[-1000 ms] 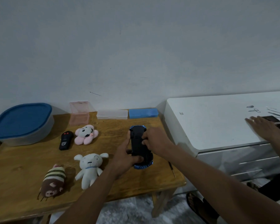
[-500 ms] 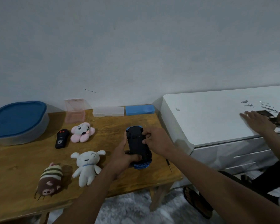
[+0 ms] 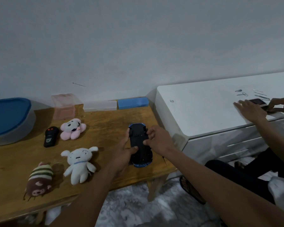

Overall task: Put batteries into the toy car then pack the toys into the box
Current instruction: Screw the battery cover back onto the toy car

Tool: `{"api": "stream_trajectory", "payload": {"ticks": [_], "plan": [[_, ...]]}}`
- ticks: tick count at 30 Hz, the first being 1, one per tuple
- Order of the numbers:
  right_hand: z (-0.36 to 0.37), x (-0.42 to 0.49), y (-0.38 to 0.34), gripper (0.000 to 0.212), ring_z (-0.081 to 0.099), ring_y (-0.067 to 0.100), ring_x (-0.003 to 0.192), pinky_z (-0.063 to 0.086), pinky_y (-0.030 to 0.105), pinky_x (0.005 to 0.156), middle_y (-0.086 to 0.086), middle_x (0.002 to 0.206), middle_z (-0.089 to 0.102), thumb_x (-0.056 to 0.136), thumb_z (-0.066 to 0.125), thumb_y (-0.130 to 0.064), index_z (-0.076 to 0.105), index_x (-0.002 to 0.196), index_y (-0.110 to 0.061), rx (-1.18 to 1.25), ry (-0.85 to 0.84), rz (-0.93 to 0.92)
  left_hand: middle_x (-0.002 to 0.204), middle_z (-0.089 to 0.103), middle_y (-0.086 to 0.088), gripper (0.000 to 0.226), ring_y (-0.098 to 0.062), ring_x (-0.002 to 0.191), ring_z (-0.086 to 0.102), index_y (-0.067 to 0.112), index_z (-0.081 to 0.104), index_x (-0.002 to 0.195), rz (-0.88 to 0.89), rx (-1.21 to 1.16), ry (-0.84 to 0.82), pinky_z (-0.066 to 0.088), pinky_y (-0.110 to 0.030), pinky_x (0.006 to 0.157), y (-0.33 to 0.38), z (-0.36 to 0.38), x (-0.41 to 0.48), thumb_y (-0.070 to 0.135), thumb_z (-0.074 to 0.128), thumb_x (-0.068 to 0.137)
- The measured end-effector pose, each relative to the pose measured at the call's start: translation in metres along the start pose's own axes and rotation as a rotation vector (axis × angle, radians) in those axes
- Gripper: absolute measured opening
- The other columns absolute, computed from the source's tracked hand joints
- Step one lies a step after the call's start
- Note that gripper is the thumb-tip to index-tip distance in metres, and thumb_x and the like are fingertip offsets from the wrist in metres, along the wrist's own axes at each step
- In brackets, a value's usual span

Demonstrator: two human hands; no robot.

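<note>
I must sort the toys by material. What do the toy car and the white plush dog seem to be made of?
Toy car: likely hard plastic, with a matte black underside and a glossier blue body rim. White plush dog: soft fabric, probably stuffed; it has a fuzzy surface and rounded, floppy limbs.

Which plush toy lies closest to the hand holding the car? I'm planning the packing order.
The white plush dog, just left of the left hand gripping the toy car; the pink plush and striped brown plush lie farther left.
</note>
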State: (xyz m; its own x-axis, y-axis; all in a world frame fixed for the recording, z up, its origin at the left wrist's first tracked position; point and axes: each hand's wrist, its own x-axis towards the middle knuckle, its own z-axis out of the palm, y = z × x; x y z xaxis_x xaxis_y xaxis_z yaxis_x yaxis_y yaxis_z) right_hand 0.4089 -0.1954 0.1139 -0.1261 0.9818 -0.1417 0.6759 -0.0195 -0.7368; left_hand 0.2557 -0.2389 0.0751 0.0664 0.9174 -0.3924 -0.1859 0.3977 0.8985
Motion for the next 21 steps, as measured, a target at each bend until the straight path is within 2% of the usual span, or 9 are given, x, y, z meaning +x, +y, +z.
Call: {"api": "stream_trajectory", "payload": {"ticks": [3, 6, 8, 10, 14, 18, 21], "plan": [[0.003, 0.002, 0.008, 0.023, 0.05, 0.004, 0.067, 0.038, 0.016, 0.056, -0.008, 0.073, 0.052, 0.079, 0.073, -0.013, 0.056, 0.094, -0.015, -0.004, -0.017, 0.017, 0.139, 0.048, -0.001, 0.077, -0.029, 0.118, 0.054, 0.05, 0.02, 0.145, -0.03, 0.01, 0.002, 0.047, -0.057, 0.096, -0.003, 0.005, -0.001, 0.002, 0.052, 0.094], [0.005, 0.005, 0.018, 0.01, 0.059, 0.015, 0.08, 0.045, 0.021, 0.061, -0.003, 0.081, 0.057, 0.087, 0.063, -0.013, 0.055, 0.089, -0.017, 0.005, -0.025, 0.046, 0.138, 0.048, -0.001, 0.077, -0.028, 0.117, 0.053, 0.046, 0.018, 0.147, -0.052, 0.006, 0.0, 0.047, -0.055, 0.096, -0.008, 0.007, -0.001, 0.001, 0.051, 0.095], [0.006, 0.011, 0.03, 0.008, 0.06, 0.018, 0.086, 0.044, 0.024, 0.067, 0.001, 0.089, 0.061, 0.088, 0.057, -0.01, 0.055, 0.087, -0.018, -0.081, 0.0, 0.074, 0.143, 0.046, -0.002, 0.079, -0.031, 0.123, 0.051, 0.047, 0.018, 0.147, -0.066, -0.013, -0.005, 0.044, -0.059, 0.098, -0.015, 0.006, 0.001, 0.001, 0.053, 0.094], [0.006, 0.016, 0.045, 0.008, 0.062, 0.019, 0.089, 0.042, 0.021, 0.068, 0.004, 0.094, 0.064, 0.088, 0.055, -0.008, 0.056, 0.086, -0.016, -0.204, 0.002, 0.114, 0.146, 0.043, -0.001, 0.08, -0.03, 0.126, 0.049, 0.046, 0.018, 0.147, -0.081, -0.016, 0.004, 0.043, -0.058, 0.1, -0.02, 0.004, 0.001, 0.0, 0.054, 0.093], [0.007, 0.027, 0.075, 0.004, 0.063, 0.024, 0.09, 0.047, 0.024, 0.07, 0.009, 0.092, 0.063, 0.087, 0.054, -0.009, 0.058, 0.088, -0.009, -0.313, -0.043, 0.183, 0.143, 0.048, -0.003, 0.08, -0.027, 0.122, 0.055, 0.044, 0.016, 0.148, -0.113, -0.049, 0.011, 0.045, -0.054, 0.1, -0.029, 0.0, 0.002, -0.001, 0.053, 0.093], [0.014, 0.036, 0.093, 0.012, 0.059, 0.021, 0.076, 0.041, 0.024, 0.059, 0.009, 0.081, 0.059, 0.085, 0.059, -0.013, 0.052, 0.077, -0.008, -0.41, -0.087, 0.211, 0.133, 0.057, -0.004, 0.078, -0.026, 0.112, 0.063, 0.044, 0.02, 0.148, -0.144, -0.078, 0.053, 0.047, -0.053, 0.099, -0.034, -0.002, 0.003, -0.002, 0.053, 0.094], [0.021, 0.044, 0.1, 0.008, 0.057, 0.019, 0.078, 0.039, 0.025, 0.062, 0.006, 0.083, 0.054, 0.087, 0.056, -0.011, 0.052, 0.08, -0.009, -0.468, -0.127, 0.193, 0.135, 0.056, -0.003, 0.077, -0.026, 0.112, 0.062, 0.045, 0.02, 0.147, -0.164, -0.099, 0.053, 0.049, -0.053, 0.097, -0.034, -0.002, 0.005, -0.001, 0.053, 0.094]]}}
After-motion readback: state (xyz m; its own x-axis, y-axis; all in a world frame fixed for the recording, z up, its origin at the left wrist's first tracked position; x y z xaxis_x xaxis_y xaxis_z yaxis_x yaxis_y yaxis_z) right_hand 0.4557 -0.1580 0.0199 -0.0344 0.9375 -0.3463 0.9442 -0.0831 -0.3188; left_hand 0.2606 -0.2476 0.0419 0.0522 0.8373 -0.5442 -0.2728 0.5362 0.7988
